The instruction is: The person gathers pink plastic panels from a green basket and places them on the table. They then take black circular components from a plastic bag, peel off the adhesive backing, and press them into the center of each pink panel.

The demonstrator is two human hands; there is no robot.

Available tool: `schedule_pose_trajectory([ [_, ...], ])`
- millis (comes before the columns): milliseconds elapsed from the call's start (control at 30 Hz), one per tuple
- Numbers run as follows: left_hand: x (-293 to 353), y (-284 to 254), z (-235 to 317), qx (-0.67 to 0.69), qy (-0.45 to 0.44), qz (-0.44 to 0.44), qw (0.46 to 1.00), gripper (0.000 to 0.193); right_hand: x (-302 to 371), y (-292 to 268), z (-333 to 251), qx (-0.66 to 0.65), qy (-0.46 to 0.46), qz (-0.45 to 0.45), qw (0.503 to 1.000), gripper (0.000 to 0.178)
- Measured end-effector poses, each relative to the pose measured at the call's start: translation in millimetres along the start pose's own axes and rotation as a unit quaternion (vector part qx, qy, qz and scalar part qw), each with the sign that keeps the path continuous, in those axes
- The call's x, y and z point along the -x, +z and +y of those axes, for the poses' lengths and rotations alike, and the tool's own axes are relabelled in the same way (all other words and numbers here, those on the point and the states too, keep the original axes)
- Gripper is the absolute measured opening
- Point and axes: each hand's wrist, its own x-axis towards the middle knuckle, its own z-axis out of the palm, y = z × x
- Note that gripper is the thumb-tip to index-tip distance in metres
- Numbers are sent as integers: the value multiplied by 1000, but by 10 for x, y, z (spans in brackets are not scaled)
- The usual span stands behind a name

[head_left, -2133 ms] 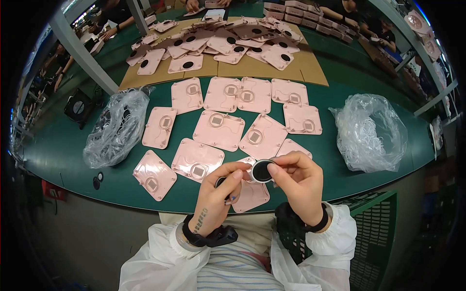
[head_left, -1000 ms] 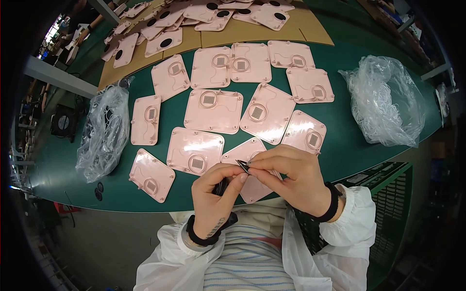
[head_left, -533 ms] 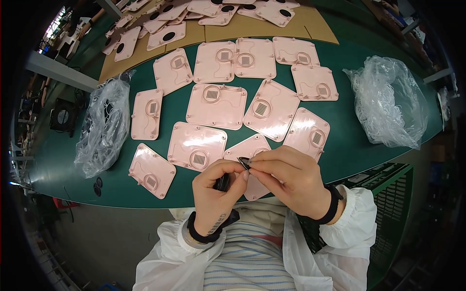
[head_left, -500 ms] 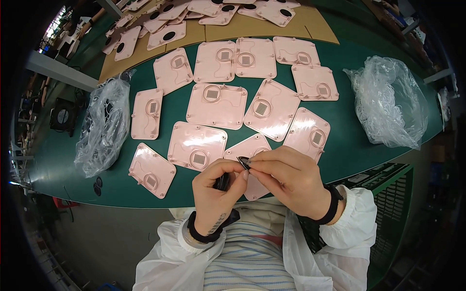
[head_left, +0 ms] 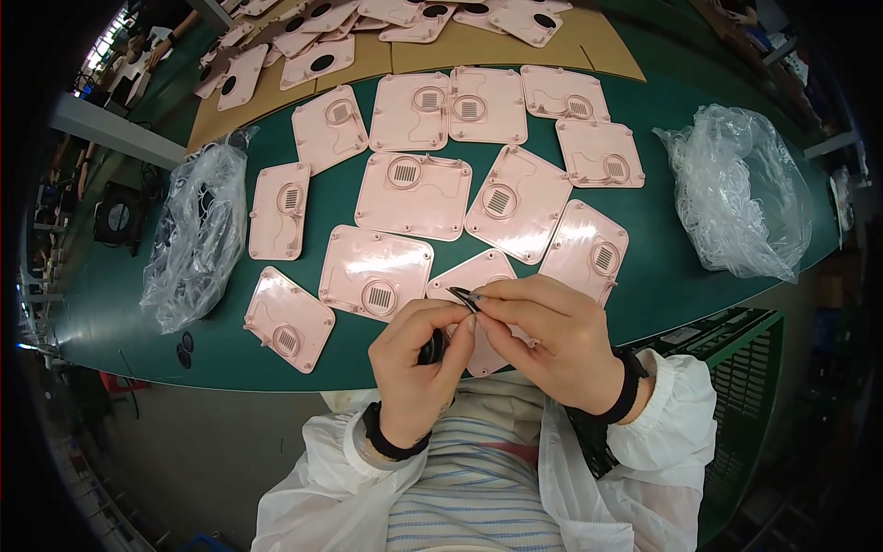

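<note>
My left hand and my right hand meet at the table's near edge. Thumb and fingertips of both hands pinch a thin black disc, seen nearly edge-on and partly hidden by the fingers. More black round pieces rest in the curl of my left hand. Just beyond and under the hands lies a pink plastic panel, partly covered. Beside it are a second pink panel with a round slotted grille and a third pink panel to the right.
Several similar pink panels cover the green table. A clear bag of dark pieces lies left, near small black rings. Another clear bag with white strands sits right. Panels with black discs lie on cardboard at the back. A green crate stands lower right.
Both hands stay together at the black disc, with only slight shifts of fingers. The left wrist has turned a little, and the disc's pointed edge shows more. The panels lie as before.
</note>
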Motion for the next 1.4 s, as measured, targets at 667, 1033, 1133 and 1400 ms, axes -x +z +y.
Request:
schedule_pose_trajectory([
  [667, -20, -4, -62, 106, -75, -37, 991, 6, -48, 10, 44, -237, 128, 3, 963, 25],
  [1033, -74, -198, -64, 339, -358, -147, 857, 14, -40, -369, 330, -704, 226, -55, 671, 20],
  [1133, -114, -188, -30, 365, -368, -127, 845, 13, -113, -457, 319, -672, 205, -75, 708, 19],
  [1400, -372, -192, 87, 254, -278, -175, 910, 19, -178, -223, 382, 53, -123, -21, 991, 22],
])
